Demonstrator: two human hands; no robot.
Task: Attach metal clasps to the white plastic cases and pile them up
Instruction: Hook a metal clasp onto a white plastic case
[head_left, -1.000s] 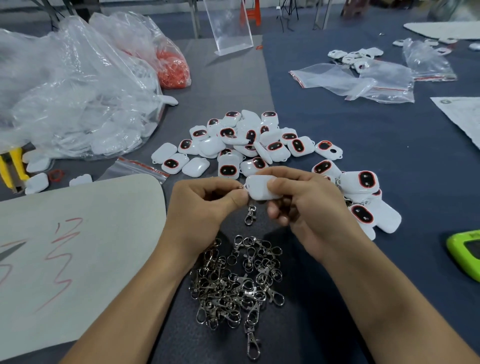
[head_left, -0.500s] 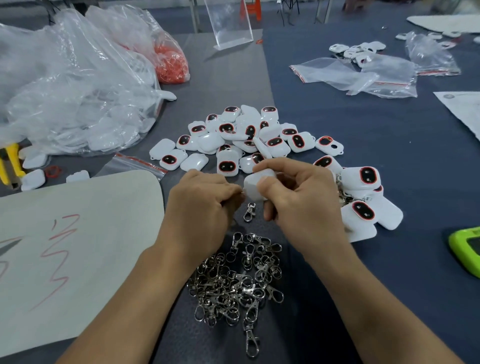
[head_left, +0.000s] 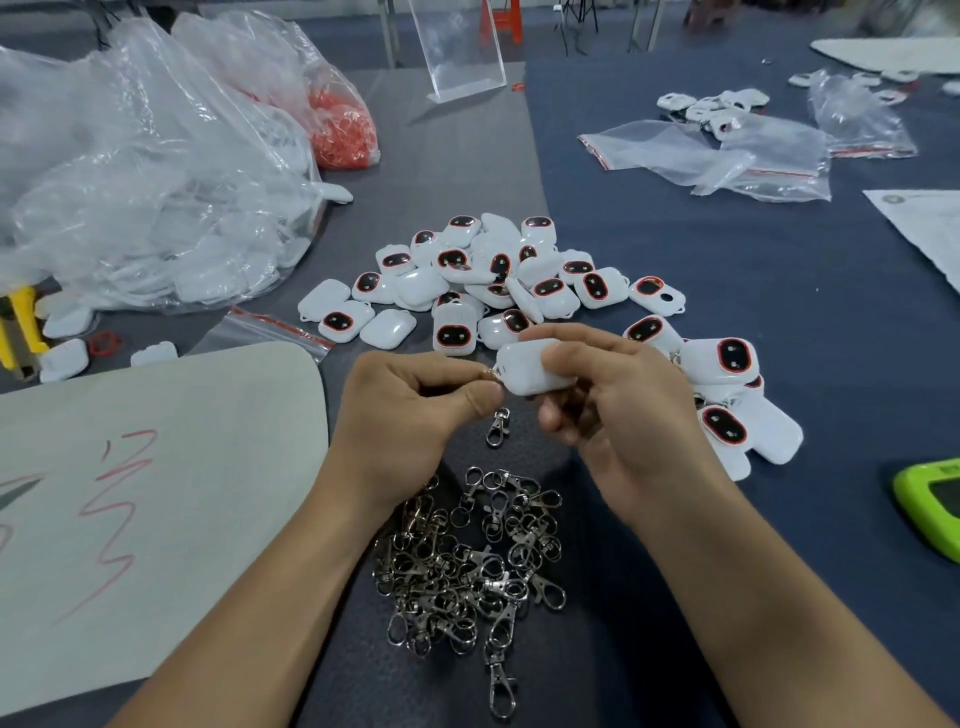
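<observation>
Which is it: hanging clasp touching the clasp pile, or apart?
Apart. Head view shows bare mat between the hanging clasp and the clasp pile.

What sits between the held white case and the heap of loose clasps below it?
In the head view, one clasp hangs there, below where the left hand meets the case; under it is bare dark mat before the heap.

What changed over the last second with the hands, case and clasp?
The right hand tilted the white case up, then brought it level again. The left hand still pinches the metal clasp at the case's end, its hook dangling below. The loose clasps and the pile of cases lie unmoved.
</observation>
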